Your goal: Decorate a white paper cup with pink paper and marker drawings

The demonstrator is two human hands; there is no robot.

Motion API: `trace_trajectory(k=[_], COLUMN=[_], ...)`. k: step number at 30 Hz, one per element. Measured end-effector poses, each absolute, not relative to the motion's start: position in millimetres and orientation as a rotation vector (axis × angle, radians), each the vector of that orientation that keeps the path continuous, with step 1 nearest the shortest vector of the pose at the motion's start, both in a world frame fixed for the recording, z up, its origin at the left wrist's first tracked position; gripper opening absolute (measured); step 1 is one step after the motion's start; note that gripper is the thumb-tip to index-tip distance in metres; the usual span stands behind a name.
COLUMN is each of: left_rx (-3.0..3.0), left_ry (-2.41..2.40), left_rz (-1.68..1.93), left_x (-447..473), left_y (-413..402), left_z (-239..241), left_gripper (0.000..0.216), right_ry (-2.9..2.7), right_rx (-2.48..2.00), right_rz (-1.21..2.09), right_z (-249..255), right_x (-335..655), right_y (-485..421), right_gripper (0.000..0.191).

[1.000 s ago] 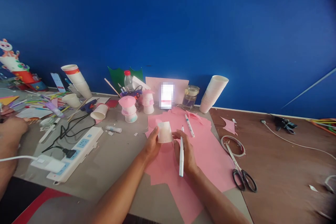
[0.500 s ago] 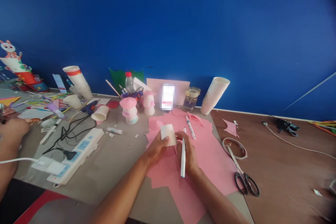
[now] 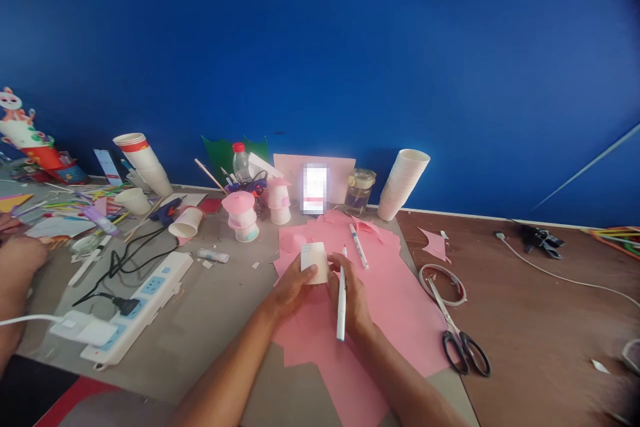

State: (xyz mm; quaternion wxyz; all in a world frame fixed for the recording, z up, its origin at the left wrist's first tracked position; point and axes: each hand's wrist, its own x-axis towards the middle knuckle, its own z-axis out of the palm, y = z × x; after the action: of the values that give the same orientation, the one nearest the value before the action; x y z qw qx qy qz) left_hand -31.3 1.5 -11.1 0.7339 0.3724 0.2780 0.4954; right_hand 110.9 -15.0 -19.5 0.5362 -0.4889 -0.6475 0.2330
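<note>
Both my hands meet over a sheet of pink paper (image 3: 395, 307) in the middle of the table. My left hand (image 3: 291, 290) is closed round a small upside-down white paper cup (image 3: 314, 261), thumb across its side. My right hand (image 3: 353, 295) touches the cup's other side with its fingertips and grips a white pen (image 3: 341, 293) that points down toward me. A second white pen (image 3: 359, 246) lies on the pink paper just beyond.
Black-handled scissors (image 3: 457, 339) and a tape ring (image 3: 443, 276) lie to the right. A stack of white cups (image 3: 403, 183), a jar, a lit phone and pink cup figures (image 3: 241, 213) stand at the back. A power strip (image 3: 135, 303) with cables lies left. Another person's hand (image 3: 17, 260) is at far left.
My left thumb has moved across the cup's side and the cup has turned slightly in my hands. The view has shifted a little; the hands stay in the same place.
</note>
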Motion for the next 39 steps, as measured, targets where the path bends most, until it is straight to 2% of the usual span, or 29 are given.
trace_trajectory(k=[9, 19, 28, 33, 39], left_rx=[0.734, 0.747, 0.768, 0.762, 0.773], left_ry=[0.642, 0.654, 0.643, 0.655, 0.656], left_rz=[1.151, 1.182, 1.197, 1.206, 1.213], left_x=[-28, -25, -24, -25, -25], left_y=[4, 3, 6, 5, 3], left_z=[-12, -9, -11, -9, -8], left_gripper=[0.034, 0.038, 0.039, 0.039, 0.031], right_ry=[-1.481, -1.534, -1.389, -1.360, -1.379], right_rx=[-0.962, -0.842, -0.911, -0.893, -0.889], right_rz=[0.393, 0.341, 0.679, 0.732, 0.685], right_z=[-30, -17, -16, -22, -15], right_x=[112, 115, 110, 110, 113], right_y=[-17, -25, -32, -30, -31], right_gripper=[0.040, 0.032, 0.024, 0.016, 0.014])
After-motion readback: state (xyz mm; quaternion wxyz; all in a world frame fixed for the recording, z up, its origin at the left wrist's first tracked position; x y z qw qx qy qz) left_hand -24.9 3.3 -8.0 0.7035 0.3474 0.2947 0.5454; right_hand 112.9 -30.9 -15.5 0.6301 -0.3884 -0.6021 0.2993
